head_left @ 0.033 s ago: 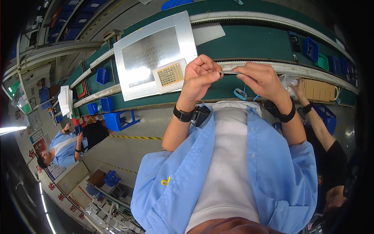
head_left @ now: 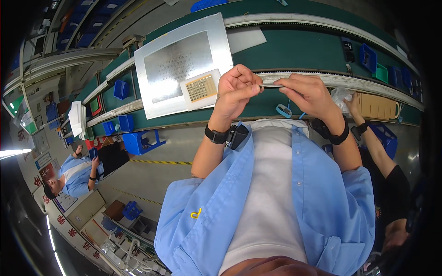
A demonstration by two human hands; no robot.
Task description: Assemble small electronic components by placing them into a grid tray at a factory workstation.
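Hands raised together over green conveyor belt [head_left: 294, 50], pinching one thin flat grey strip [head_left: 272, 85] between them. Left hand [head_left: 237, 89] curled, thumb and forefinger closed on strip's left end; other fingers folded in, knuckles toward belt. Right hand [head_left: 307, 94] likewise gripping right end with fingertips, palm turned down. Strip held roughly level, just above belt's near rail, edge-on to camera, so surface detail unreadable. Black wristband [head_left: 216, 135] with small black box on left wrist; black band [head_left: 338, 137] on right wrist. Square silver stencil frame [head_left: 184, 64] lying on belt, left of hands, perforated patch in its middle. Small pale tray [head_left: 200, 89] with grid of gold-coloured parts resting on frame's near right corner, just beside left hand, not touching. Small light-blue loop object [head_left: 284, 110] on belt edge below hands. Blue bins [head_left: 120, 89] along belt's left stretch, more blue and green bins [head_left: 373, 62] on its far right stretch. Brown cardboard box [head_left: 380, 106] right of belt's near rail, co-worker's hand [head_left: 353, 103] resting against it, dark sleeve behind. Second co-worker in blue shirt [head_left: 76, 172] seated well left of belt. Blue stool-like stand [head_left: 138, 141] on floor between that person and belt.
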